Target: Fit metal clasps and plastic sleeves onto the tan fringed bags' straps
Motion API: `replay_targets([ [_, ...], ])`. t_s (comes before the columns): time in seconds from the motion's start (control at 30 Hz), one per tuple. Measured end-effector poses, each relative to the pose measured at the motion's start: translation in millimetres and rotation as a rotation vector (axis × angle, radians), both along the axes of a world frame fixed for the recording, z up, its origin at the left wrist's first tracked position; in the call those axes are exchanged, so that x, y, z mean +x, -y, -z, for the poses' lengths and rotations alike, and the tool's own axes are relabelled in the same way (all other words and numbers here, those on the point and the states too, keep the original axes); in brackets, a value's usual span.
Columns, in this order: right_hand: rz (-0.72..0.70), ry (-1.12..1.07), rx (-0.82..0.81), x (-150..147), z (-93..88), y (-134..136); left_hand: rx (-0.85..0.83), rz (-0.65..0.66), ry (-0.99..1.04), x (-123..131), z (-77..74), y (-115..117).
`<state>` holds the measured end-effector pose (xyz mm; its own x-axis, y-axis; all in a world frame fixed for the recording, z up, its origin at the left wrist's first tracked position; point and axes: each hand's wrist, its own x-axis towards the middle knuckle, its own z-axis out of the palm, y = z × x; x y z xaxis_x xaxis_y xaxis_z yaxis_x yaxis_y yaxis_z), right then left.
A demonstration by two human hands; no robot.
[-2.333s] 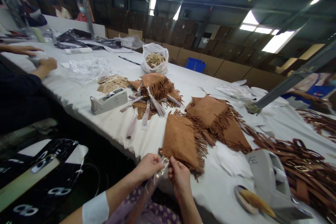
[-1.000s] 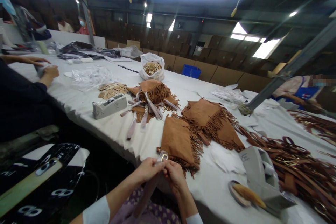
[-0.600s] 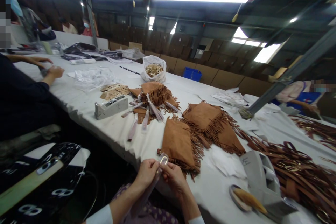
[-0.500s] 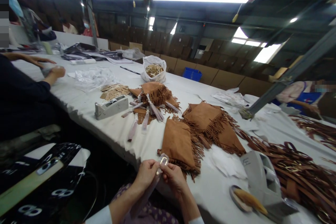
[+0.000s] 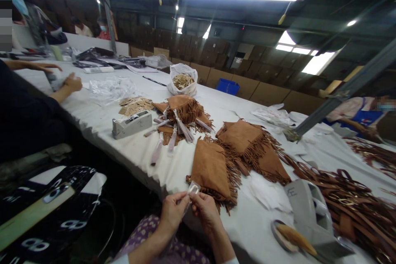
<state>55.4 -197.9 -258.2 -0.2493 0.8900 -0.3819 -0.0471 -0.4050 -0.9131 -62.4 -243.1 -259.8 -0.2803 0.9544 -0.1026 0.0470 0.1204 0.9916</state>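
Close together at the table's front edge, my left hand [image 5: 173, 211] and my right hand [image 5: 206, 210] both pinch a gold metal ring in clear plastic wrap [image 5: 194, 189]. The ring pokes up between the fingertips; the lower part of the wrapped piece is mostly hidden by my hands. Just beyond lies a brown suede fringed bag [image 5: 210, 169], its lower corner close behind the ring. Further bags [image 5: 244, 136] are stacked to its right. To the left, a pile of fringed suede pieces [image 5: 182, 109] has plastic-wrapped strips [image 5: 157, 150] on it.
A grey tape dispenser [image 5: 132, 125] stands left of the pile; a larger one [image 5: 309, 206] is at right, beside a tape roll [image 5: 283, 235]. Brown straps [image 5: 349, 202] heap at far right. A white bag of tan pieces [image 5: 182, 80] sits behind. A co-worker's hands [image 5: 69, 84] work at left.
My left hand has shifted slightly, and the pale strip that hung below my hands shows less. The ring stays pinched. The co-worker's hand at left has moved a little right and up.
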Motion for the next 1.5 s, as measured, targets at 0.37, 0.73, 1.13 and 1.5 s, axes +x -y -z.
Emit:
replay_targets([
  [0.37, 0.051, 0.078, -0.036, -7, -1.1, -5, 0.073, 0.234, -0.892, -9, -12.5, 10],
  [0.73, -0.060, 0.169, 0.071, -8, -2.8, -8, 0.098, 0.469, -1.041, -16, -28.0, 17],
  [1.13, 0.052, 0.050, 0.035, -6, -1.4, -8, -0.160, 0.327, -0.573, -127, 38.8, 91],
  [1.5, 0.031, 0.010, 0.025, 1, -3.8, -5, -0.064, 0.292, -0.134, -18, -7.2, -7],
])
